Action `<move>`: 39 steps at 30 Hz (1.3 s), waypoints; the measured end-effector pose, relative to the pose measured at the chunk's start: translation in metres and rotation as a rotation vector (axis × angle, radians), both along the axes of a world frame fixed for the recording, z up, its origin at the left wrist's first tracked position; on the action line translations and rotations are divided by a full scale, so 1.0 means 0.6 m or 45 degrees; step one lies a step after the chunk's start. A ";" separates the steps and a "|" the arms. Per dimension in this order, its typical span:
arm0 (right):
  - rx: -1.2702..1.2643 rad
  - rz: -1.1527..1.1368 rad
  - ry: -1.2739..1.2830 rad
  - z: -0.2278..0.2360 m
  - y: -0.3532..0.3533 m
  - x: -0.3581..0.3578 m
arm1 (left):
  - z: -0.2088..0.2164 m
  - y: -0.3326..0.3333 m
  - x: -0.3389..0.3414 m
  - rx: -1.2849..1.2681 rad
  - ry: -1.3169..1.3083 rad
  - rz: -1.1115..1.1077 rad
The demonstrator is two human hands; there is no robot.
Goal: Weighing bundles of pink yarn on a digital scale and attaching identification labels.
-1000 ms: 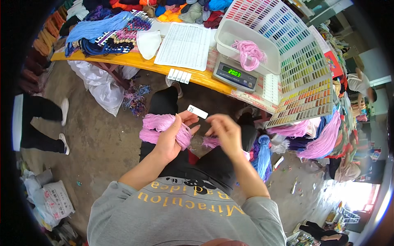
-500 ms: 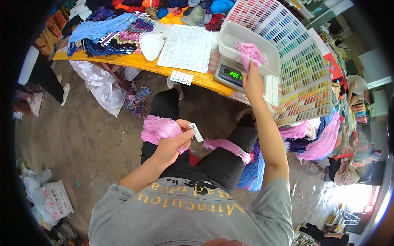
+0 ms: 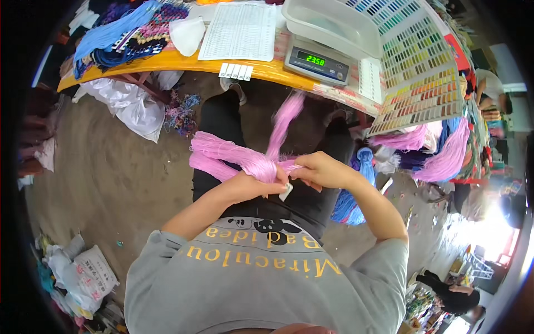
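Observation:
Over my lap, my left hand (image 3: 242,188) is closed round a thick bundle of pink yarn (image 3: 225,151), whose looped ends stick out to the left. A small white tag (image 3: 286,192) pokes out at its fingertips. Close against it, my right hand (image 3: 325,170) pinches more pink yarn near the bundle's right end. From between the hands a loose pink hank (image 3: 286,119) swings upward toward the table edge, blurred by motion. Exactly how the strands cross between my fingers is hidden.
On the yellow-edged table stands a digital scale (image 3: 317,65) bearing a clear plastic tub (image 3: 334,28). A shade card (image 3: 425,72) leans at right, near hanging yarns (image 3: 445,150). Printed sheets (image 3: 239,33) and white tags (image 3: 236,71) lie left. A white sack (image 3: 133,111) sits below.
My right hand has come down from the tub to my left hand, and the pink yarn is out of the tub. The left hand's bundle has moved slightly right.

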State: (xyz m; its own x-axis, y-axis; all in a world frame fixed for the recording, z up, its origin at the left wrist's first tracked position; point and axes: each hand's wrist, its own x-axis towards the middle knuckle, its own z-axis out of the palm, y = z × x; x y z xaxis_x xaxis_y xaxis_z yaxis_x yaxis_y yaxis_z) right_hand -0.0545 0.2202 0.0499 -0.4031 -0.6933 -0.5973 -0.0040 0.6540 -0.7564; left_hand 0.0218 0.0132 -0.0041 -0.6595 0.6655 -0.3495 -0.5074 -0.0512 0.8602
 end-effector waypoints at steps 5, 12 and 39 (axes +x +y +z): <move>-0.304 -0.199 -0.352 -0.011 0.014 0.045 | 0.011 0.019 -0.002 -0.009 0.369 0.480; -0.510 -0.644 -0.810 -0.034 0.013 0.064 | 0.022 0.028 0.008 -0.080 0.763 0.614; -0.375 -0.731 0.132 0.002 0.010 0.078 | 0.049 0.029 -0.016 -0.359 1.064 0.511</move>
State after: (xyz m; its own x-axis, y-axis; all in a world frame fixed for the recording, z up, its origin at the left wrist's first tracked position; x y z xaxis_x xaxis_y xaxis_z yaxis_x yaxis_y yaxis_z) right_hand -0.0079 0.2262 0.0511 -0.8033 -0.4793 -0.3534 0.2018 0.3392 -0.9188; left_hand 0.0121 0.0305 0.0250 -0.9274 0.3005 0.2229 0.2837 0.1764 0.9425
